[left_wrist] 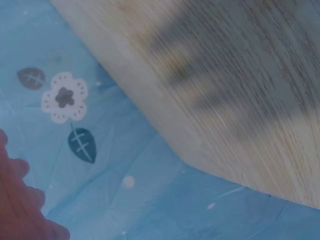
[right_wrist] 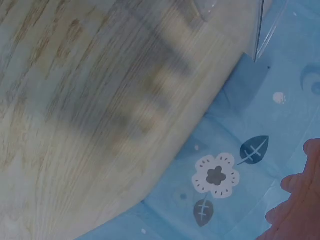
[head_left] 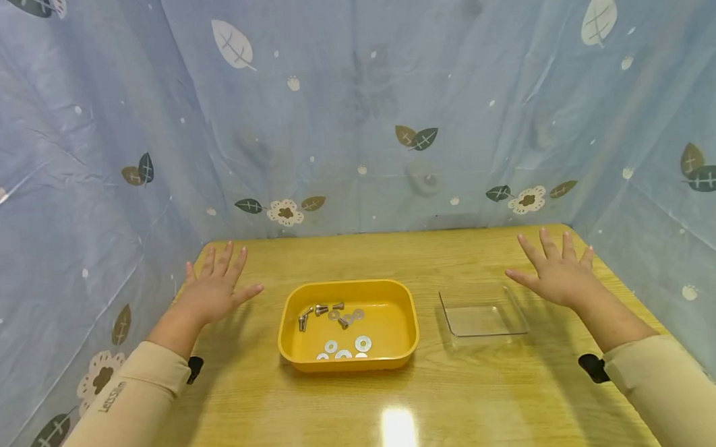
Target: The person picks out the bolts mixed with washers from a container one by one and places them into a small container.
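A yellow tray (head_left: 350,364) sits mid-table, with several metal bolts (head_left: 321,310) toward its back left and several flat washers (head_left: 363,343) mostly along its front. To the right of it stands a clear plastic box (head_left: 485,321); I see nothing inside. My left hand (head_left: 210,295) is held over the table left of the tray, fingers spread and straight, touching nothing. On the other side, my right hand (head_left: 560,275) hovers beside the clear box, also spread and holding nothing. In each wrist view only part of a hand shows at the lower edge.
The wooden table (head_left: 320,421) has a bright light reflection near its front. A blue curtain (head_left: 352,102) with leaf and flower prints encloses the back and both sides. A black strap end (head_left: 593,368) shows at the right wrist.
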`<state>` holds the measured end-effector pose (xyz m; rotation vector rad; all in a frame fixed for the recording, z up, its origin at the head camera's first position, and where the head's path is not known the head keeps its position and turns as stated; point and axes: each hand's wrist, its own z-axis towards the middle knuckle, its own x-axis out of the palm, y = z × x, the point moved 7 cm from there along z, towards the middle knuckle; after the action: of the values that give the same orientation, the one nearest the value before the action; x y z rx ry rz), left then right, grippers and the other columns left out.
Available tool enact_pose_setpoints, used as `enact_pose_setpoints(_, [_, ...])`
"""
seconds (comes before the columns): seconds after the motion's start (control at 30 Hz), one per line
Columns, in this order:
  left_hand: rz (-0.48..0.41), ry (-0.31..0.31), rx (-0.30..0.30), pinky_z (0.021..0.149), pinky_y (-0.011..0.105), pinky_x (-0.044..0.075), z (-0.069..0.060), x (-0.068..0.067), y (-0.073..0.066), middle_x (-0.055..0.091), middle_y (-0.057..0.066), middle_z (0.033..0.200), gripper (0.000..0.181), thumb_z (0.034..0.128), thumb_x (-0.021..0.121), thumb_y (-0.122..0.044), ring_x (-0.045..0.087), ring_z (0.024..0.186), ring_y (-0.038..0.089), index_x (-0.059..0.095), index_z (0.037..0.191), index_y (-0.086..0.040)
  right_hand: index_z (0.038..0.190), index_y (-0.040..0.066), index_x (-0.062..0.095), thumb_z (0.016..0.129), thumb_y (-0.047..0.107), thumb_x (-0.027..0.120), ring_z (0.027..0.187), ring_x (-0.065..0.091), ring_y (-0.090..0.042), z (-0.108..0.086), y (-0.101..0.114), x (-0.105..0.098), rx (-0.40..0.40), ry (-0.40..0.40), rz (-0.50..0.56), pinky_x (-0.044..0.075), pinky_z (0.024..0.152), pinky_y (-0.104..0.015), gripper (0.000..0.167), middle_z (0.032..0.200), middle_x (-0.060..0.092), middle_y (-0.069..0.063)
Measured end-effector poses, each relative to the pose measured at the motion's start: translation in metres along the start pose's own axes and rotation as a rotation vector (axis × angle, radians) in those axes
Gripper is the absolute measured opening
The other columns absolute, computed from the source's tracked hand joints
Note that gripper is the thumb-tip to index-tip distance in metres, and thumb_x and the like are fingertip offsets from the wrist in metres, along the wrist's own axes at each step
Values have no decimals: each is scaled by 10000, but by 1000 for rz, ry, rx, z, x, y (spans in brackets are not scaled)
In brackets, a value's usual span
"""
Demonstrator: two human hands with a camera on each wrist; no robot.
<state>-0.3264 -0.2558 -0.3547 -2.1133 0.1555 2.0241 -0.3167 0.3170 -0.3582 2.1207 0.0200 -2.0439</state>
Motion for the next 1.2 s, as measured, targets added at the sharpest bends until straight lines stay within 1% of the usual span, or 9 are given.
enact_pose_setpoints(0.07, [-10, -6, 13, 898, 671, -216, 0, 0, -3, -184, 137, 1501, 901, 846, 282, -714, -243, 1310, 397, -67, 1474, -170, 1473, 219, -83, 852, 709, 278, 1222, -299, -509, 2, 1, 0, 0, -2, -6, -204, 804, -740, 870, 1459, -166, -282])
enact_pose_setpoints(0.17, [-4, -6, 26, 924, 680, -176, 1, 5, -6, -166, 134, 1508, 934, 833, 267, -732, -223, 1324, 388, -81, 1470, -143, 1473, 223, -80, 853, 707, 280, 1222, -310, -498, 3, 2, -1, 2, -5, -5, -211, 802, -736, 866, 1461, -164, -279])
enact_pose_setpoints(0.33, [-5, 31, 68, 960, 674, -129, 4, 16, -17, -164, 103, 1514, 967, 823, 273, -743, -211, 1340, 354, -107, 1463, -125, 1472, 228, -86, 852, 708, 277, 1218, -326, -484, 5, 3, -3, 9, 1, -1, -220, 796, -732, 863, 1457, -195, -265])
enact_pose_setpoints(0.5, [-27, 71, 125, 981, 659, -116, 5, 29, -30, -149, 96, 1517, 1014, 808, 337, -742, -172, 1361, 327, -96, 1462, -101, 1472, 213, -85, 860, 697, 283, 1216, -332, -479, 5, 4, 0, 0, 12, 9, -214, 799, -734, 863, 1454, -212, -255])
enact_pose_setpoints(0.63, [-16, 88, 156, 994, 652, -96, 5, 38, -38, -137, 103, 1518, 1034, 800, 371, -737, -142, 1367, 333, -72, 1464, -79, 1470, 223, -96, 859, 698, 280, 1216, -342, -466, 6, 5, 0, -3, 13, 13, -209, 804, -734, 861, 1457, -209, -252])
enact_pose_setpoints(0.77, [-15, 83, 183, 1008, 648, -58, 3, 43, -48, -95, 122, 1520, 1015, 818, 387, -710, -100, 1372, 348, -30, 1465, -48, 1467, 228, -107, 856, 705, 269, 1217, -338, -466, 8, 3, -1, 0, 4, -4, -201, 803, -739, 861, 1462, -181, -267])
enact_pose_setpoints(0.87, [-35, 73, 201, 1014, 647, -40, 1, 48, -55, -55, 139, 1522, 992, 834, 400, -682, -66, 1375, 360, 4, 1463, -25, 1468, 226, -103, 853, 707, 275, 1220, -330, -471, 7, 1, -1, -1, -6, -5, -203, 801, -739, 868, 1465, -158, -276])
enact_pose_setpoints(1.03, [-33, 71, 208, 1012, 653, -34, -5, 59, -65, -37, 136, 1524, 1008, 817, 355, -722, -50, 1380, 352, 33, 1461, -17, 1472, 216, -89, 861, 693, 292, 1231, -304, -491, 6, 0, 4, -10, -19, 11, -197, 806, -743, 864, 1468, -150, -276])
enact_pose_setpoints(1.2, [-29, 59, 209, 1013, 657, 3, -7, 63, -74, -14, 146, 1523, 997, 824, 359, -714, -10, 1381, 360, 70, 1460, -3, 1471, 222, -92, 853, 703, 293, 1234, -299, -493, 7, -3, 6, -6, -17, 14, -206, 810, -735, 873, 1471, -157, -266])
